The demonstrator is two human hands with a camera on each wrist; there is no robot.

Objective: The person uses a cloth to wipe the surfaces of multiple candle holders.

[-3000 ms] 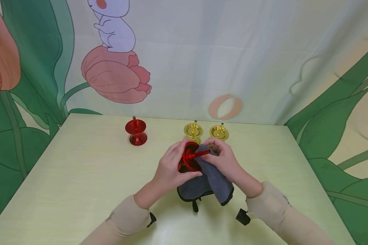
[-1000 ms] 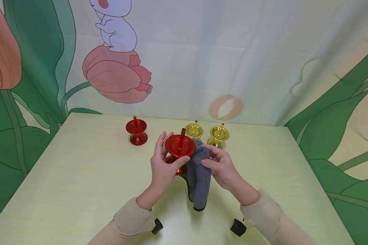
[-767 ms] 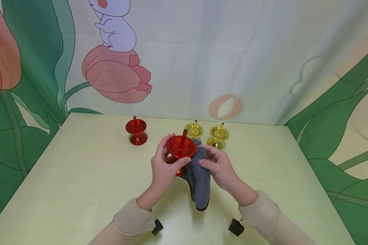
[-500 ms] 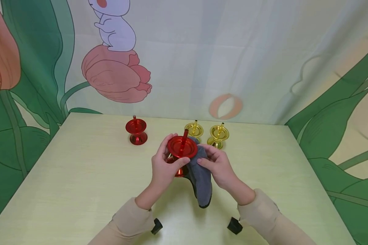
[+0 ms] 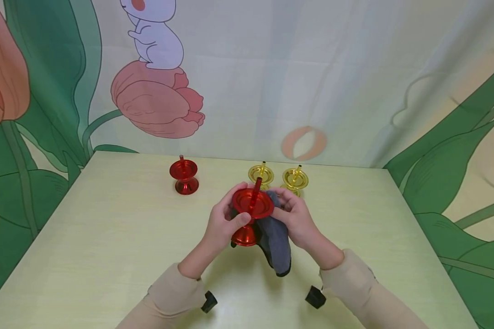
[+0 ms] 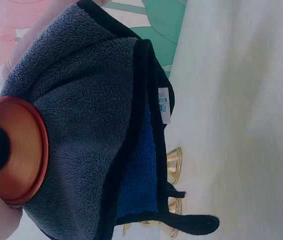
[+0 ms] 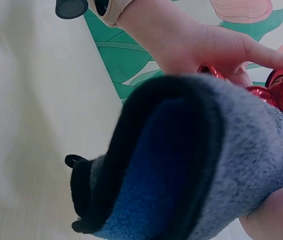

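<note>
In the head view my left hand grips a shiny red candle holder by its upper part, thumb at the dish's near side. It stands nearly upright above the table, its stem tilted slightly right. My right hand holds a grey cloth against the holder's right side, with fingers close to the dish rim. The cloth hangs down between the hands and behind the holder. Seen from the left wrist, the cloth shows black edging, a blue underside and a loop, beside the holder's round red base.
Another red candle holder stands at the back left of the pale table. Two gold candle holders stand at the back, just beyond my hands. A printed curtain hangs behind the table.
The red candle holder has gone from tilted rightward, three seconds ago, to nearly upright. Within the last half second it has shifted slightly right and nearer, and my right fingers have closed in on its rim.
</note>
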